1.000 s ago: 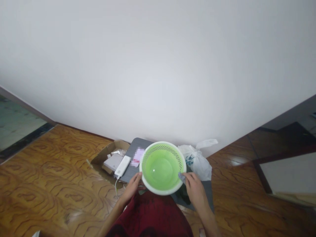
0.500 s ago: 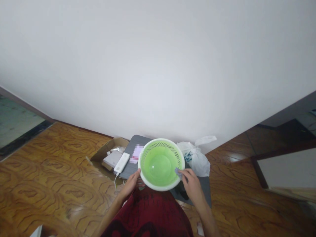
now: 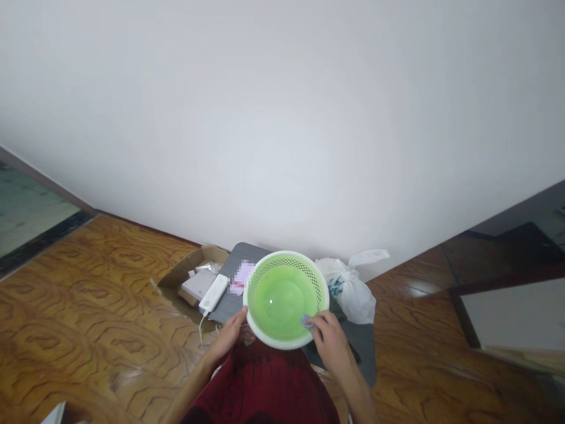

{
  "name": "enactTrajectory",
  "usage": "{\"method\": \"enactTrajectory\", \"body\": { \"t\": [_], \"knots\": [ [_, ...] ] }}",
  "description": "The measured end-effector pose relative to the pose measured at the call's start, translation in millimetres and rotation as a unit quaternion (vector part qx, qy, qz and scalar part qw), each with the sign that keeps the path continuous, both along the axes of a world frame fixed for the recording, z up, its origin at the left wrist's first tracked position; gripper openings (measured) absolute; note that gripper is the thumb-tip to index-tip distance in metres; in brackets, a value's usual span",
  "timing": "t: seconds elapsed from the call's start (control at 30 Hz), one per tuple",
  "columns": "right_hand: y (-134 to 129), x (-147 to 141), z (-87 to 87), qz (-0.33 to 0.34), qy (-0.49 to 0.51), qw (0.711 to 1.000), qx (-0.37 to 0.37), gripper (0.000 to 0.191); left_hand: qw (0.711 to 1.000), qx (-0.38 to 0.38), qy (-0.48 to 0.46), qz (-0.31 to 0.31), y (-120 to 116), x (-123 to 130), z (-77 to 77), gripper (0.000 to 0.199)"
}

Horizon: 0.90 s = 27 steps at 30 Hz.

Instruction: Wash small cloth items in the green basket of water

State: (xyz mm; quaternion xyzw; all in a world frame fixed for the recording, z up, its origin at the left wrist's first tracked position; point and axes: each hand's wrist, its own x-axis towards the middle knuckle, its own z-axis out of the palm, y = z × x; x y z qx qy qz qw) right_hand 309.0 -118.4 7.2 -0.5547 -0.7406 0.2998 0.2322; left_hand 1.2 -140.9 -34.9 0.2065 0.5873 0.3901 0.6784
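Note:
A round green basin (image 3: 282, 303) with a white rim and a latticed upper wall is in front of me, above the edge of a dark grey board-like tabletop (image 3: 236, 256). At its lower left, my left hand (image 3: 236, 327) grips the rim, thumb on the outside; its other fingers are partly hidden under the basin. My right hand (image 3: 329, 338) reaches over the lower right rim, closed on a small grey-blue cloth (image 3: 307, 321) that rests against the basin's inner wall.
A white power strip or adapter (image 3: 215, 293) with a cable and a blurred pinkish packet (image 3: 242, 277) lie left of the basin. Farther left is an open cardboard box (image 3: 170, 277). A knotted white plastic bag (image 3: 355, 297) stands right. Behind rises a white wall (image 3: 282, 129).
My right hand has moved the cloth leftward and down along the basin's inner wall. The basin sits slightly lower and left in view, my left hand still on its rim.

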Motion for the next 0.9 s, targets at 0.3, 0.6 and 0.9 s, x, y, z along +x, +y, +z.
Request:
{"method": "enactTrajectory", "body": {
  "t": [0.3, 0.6, 0.9],
  "knots": [
    [37.7, 24.0, -10.4, -0.105, 0.001, 0.994, 0.040, 0.037, 1.000, -0.015, -0.005, -0.004, 1.4, 0.0, -7.6, 0.083],
    [8.5, 8.7, -1.3, -0.001, 0.024, 0.999, -0.024, 0.034, 1.000, -0.013, -0.004, -0.014, 0.2, -5.2, -22.6, 0.081],
    [52.8, 26.2, -18.3, -0.142, 0.051, 0.986, 0.070, 0.035, 0.999, -0.007, -0.007, -0.040, -0.3, -5.8, -24.2, 0.085]
  ]
}}
